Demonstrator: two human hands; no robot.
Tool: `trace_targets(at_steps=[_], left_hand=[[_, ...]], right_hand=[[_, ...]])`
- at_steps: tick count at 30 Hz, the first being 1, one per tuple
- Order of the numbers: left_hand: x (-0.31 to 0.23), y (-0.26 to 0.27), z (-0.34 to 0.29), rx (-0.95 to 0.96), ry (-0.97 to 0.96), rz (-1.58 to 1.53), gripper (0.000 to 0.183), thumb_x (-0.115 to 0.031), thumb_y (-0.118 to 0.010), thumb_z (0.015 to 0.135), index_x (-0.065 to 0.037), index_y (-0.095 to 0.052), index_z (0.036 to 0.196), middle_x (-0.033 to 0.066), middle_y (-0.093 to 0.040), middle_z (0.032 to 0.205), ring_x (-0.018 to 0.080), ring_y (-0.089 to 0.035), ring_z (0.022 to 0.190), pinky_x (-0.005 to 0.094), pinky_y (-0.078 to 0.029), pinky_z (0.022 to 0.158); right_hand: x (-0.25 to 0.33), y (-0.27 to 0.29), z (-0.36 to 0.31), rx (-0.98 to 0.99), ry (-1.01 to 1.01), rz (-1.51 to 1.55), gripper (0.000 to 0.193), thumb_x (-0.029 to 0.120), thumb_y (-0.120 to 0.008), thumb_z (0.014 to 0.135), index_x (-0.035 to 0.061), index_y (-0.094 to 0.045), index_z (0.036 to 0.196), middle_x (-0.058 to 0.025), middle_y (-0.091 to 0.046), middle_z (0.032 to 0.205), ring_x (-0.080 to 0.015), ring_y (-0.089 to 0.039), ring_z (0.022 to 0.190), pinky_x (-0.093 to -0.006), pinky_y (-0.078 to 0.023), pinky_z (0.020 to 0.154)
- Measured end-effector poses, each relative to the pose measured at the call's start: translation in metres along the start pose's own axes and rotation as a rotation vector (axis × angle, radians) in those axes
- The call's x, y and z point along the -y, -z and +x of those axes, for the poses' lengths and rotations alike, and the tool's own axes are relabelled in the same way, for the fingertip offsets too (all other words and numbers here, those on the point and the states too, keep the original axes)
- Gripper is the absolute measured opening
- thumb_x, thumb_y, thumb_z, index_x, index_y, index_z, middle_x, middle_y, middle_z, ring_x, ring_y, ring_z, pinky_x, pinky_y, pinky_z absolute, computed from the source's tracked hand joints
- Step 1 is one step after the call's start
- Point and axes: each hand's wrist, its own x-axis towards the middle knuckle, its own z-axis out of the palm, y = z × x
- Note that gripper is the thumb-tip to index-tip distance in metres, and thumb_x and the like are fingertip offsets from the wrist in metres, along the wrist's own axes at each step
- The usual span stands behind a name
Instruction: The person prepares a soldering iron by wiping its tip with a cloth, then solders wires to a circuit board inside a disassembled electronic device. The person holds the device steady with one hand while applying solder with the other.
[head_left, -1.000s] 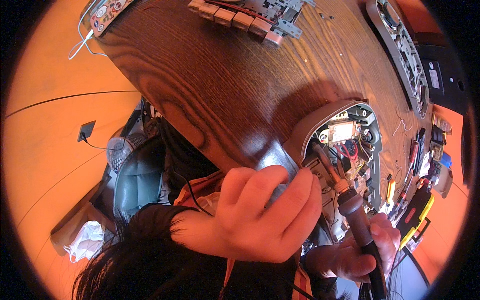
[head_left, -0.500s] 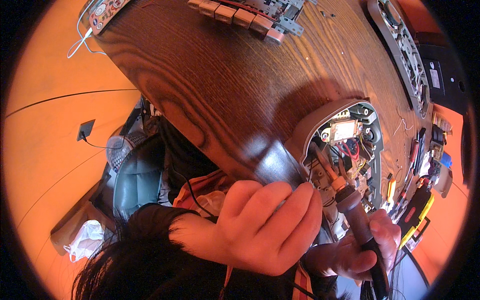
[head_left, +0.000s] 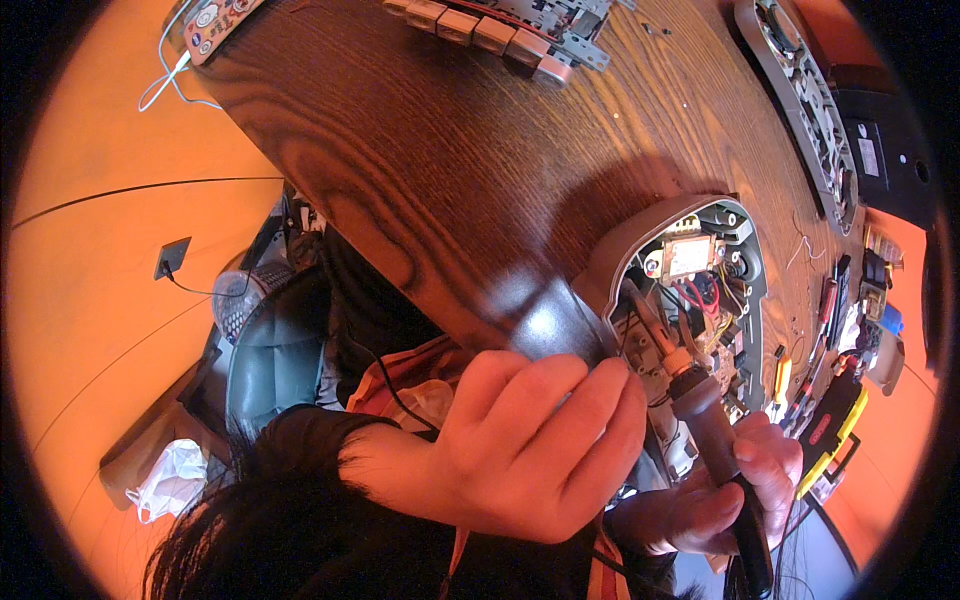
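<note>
My right hand (head_left: 770, 460) is wrapped round the dark handle of a soldering iron (head_left: 712, 425). Its metal barrel points up and left into an opened grey plastic housing (head_left: 603, 265), which stands at the table's near edge. Inside the housing sit a transformer (head_left: 688, 256), red and yellow wires and small boards. The very tip is hard to make out among these parts. My left hand (head_left: 545, 445) is closed with curled fingers just left of the iron, beside the housing's lower end. Its fingertips are turned away, so what they hold, if anything, is hidden.
Across the dark wooden table (head_left: 400, 160) lies a metal mechanism with a row of keys (head_left: 490, 35). Another grey casing part (head_left: 800, 110) lies far right. Near the housing are a yellow-handled tool (head_left: 782, 378) and a black-and-yellow case (head_left: 835, 440). A teal chair (head_left: 275, 360) stands left.
My left hand has risen very slightly. The soldering iron has shifted a little within the housing, still in my right hand. The view has moved a touch.
</note>
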Motion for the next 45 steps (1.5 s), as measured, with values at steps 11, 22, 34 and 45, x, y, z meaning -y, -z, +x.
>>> trace_targets(at_steps=[11,22,34,45], left_hand=[[0.001,0.002,-0.001,0.024,-0.018,-0.020,0.024,-0.012,-0.059,0.059,0.001,-0.062,0.080,0.0097,-0.059,0.084,0.0188,-0.051,0.073,0.0273,-0.038,0.054],[-0.001,0.001,0.000,0.023,0.001,-0.036,0.026,-0.011,-0.059,0.059,0.002,-0.062,0.081,0.0104,-0.058,0.084,0.0197,-0.052,0.074,0.0281,-0.039,0.054],[0.001,0.002,0.000,0.030,-0.007,-0.036,0.027,-0.011,-0.059,0.058,0.003,-0.062,0.082,0.0109,-0.059,0.084,0.0198,-0.051,0.074,0.0285,-0.039,0.055],[0.003,0.000,0.000,0.005,-0.011,-0.060,0.028,-0.011,-0.059,0.058,0.003,-0.062,0.081,0.0116,-0.059,0.084,0.0201,-0.052,0.074,0.0283,-0.039,0.055]], right_hand=[[-0.002,0.013,0.012,0.240,0.070,0.052,0.021,0.019,-0.059,0.079,0.0003,-0.054,0.088,-0.0066,-0.042,0.070,-0.0148,-0.038,0.057,-0.0292,-0.029,0.051],[0.000,0.020,0.013,0.275,-0.040,0.069,0.028,0.025,-0.057,0.085,-0.0029,-0.055,0.088,-0.0127,-0.051,0.074,-0.0181,-0.048,0.063,-0.0284,-0.040,0.056],[-0.008,0.022,-0.007,-0.067,-0.033,0.024,0.030,0.025,-0.054,0.087,-0.0052,-0.056,0.090,-0.0154,-0.052,0.075,-0.0221,-0.054,0.071,-0.0294,-0.047,0.065],[-0.003,0.024,0.000,0.147,-0.124,0.135,0.030,0.025,-0.056,0.087,-0.0047,-0.058,0.087,-0.0108,-0.049,0.067,-0.0166,-0.049,0.064,-0.0249,-0.041,0.060]])
